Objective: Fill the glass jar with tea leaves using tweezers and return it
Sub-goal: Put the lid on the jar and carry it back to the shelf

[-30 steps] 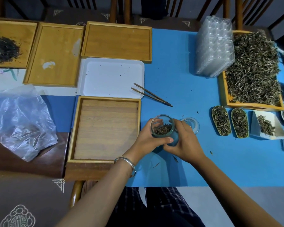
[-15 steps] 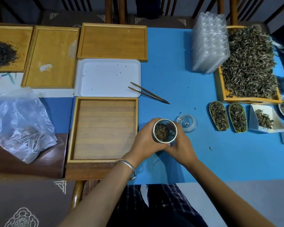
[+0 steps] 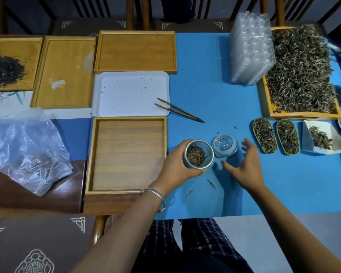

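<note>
My left hand (image 3: 175,164) grips a small round glass jar (image 3: 198,154), held upright over the blue mat, with brown tea leaves in its bottom. My right hand (image 3: 244,164) hovers open just right of the jar, fingers spread, close to the clear glass lid (image 3: 224,145) lying on the mat. Dark wooden tweezers (image 3: 180,110) rest untouched, half on the white tray's corner and half on the mat. A wooden tray heaped with tea leaves (image 3: 301,75) sits at the far right.
An empty wooden box (image 3: 126,154) stands left of the jar, with a white tray (image 3: 130,93) and more wooden trays behind it. Two leaf-filled scoops (image 3: 264,137) and a white dish (image 3: 321,138) lie at right. Stacked clear plastic containers (image 3: 250,48) stand behind. A crumpled plastic bag (image 3: 26,150) lies at left.
My right hand has let go of the jar and moved right, opening beside the lid. The jar has been turned upright and stays in my left hand.
</note>
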The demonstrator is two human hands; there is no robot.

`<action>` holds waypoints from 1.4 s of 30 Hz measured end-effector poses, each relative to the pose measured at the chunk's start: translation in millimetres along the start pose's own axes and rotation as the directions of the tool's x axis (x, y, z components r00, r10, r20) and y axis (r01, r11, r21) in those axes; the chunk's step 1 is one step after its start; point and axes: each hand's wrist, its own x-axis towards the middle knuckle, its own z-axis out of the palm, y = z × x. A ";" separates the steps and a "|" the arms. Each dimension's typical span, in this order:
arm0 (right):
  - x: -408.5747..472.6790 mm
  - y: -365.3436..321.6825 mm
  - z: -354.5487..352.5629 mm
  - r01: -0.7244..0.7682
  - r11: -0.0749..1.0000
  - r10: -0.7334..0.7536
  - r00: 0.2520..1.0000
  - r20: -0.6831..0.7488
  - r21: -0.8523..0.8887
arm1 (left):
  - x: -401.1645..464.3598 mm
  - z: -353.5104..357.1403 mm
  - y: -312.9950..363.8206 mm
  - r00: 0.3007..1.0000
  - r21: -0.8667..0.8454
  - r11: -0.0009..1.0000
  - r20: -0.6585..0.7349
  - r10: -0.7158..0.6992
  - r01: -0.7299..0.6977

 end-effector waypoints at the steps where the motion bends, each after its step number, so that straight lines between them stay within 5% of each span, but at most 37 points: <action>1: 7.2 -0.8 2.4 -0.026 0.999 0.024 0.999 0.036 0.032 | 0.0 -0.1 -0.3 1.000 -0.004 1.000 0.001 0.003 -0.003; 9: 32.6 -18.8 9.9 -0.009 0.998 0.008 1.000 0.018 0.059 | -0.3 0.1 -2.0 1.000 -0.008 1.000 -0.005 0.017 -0.017; 15: 3.6 -46.1 -26.2 -0.044 0.934 0.034 0.999 0.032 0.355 | -1.0 -0.8 -3.4 1.000 0.024 1.000 0.008 0.009 -0.009; 23: -7.8 -107.4 -61.9 0.226 0.972 -0.195 0.921 0.336 -0.056 | 1.1 -1.3 -0.2 0.999 0.024 0.999 -0.002 0.033 -0.033; 27: -5.0 -134.7 -50.3 0.391 0.871 -0.258 0.879 0.402 -0.296 | 0.7 -2.4 1.2 1.000 -0.019 0.999 0.010 0.028 -0.028; 31: -1.6 -150.9 -30.8 0.537 0.653 -0.319 0.835 0.449 -0.535 | -0.3 -2.4 1.9 1.000 -0.023 0.999 0.009 0.028 -0.028; 34: -1.7 -153.1 -18.1 0.541 0.605 -0.289 0.833 0.473 -0.584 | 0.1 -0.9 -2.6 1.000 -0.039 0.999 0.005 0.013 -0.013; 42: -2.2 -140.5 -2.2 0.515 0.756 -0.329 0.833 0.445 -0.404 | -0.5 -1.7 -3.1 0.999 -0.057 0.997 0.011 0.049 -0.048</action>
